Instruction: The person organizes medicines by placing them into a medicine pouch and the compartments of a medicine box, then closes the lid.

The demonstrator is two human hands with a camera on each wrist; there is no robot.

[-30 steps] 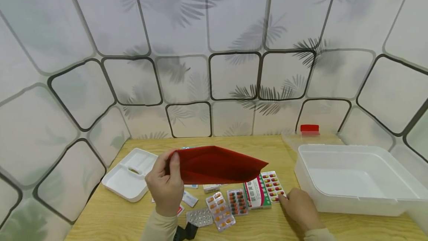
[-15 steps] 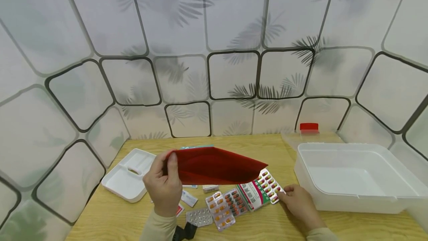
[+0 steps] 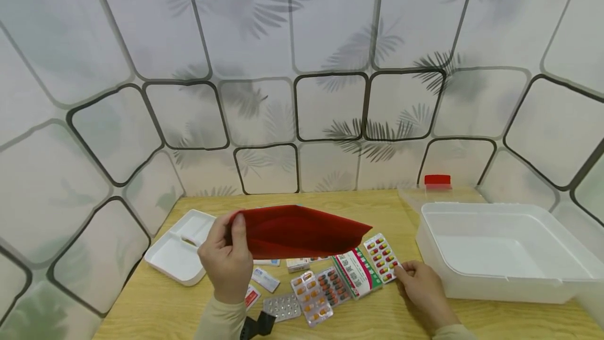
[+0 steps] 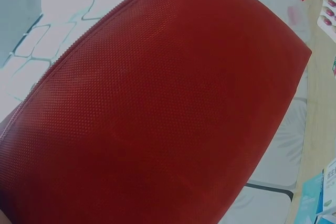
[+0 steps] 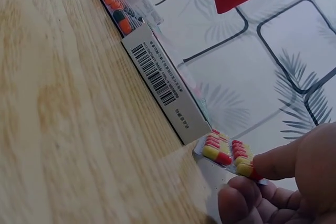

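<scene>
- the red-and-yellow capsule blister (image 3: 381, 257) was on the right of the medicines, just beside the white, pink and green medicine box (image 3: 357, 273).
- your right hand (image 3: 422, 287) pinched its near edge from above and below, probably because so thin a sheet offers little else to grip.
- your left hand (image 3: 228, 261) held the red zip pouch (image 3: 302, 232) up above the table (image 3: 151, 314), fingers curled round one end, which seemed to leave its length free; you couldn't tell how far its mouth gaped.
- nearer you, the orange capsule blister (image 3: 312, 298) and silver tablet blister (image 3: 282, 307) lay flat, perhaps for easy reach.
- the white divided tray (image 3: 170, 266) and white tub (image 3: 495, 287) flanked everything, seemingly to keep the middle workable.
</scene>
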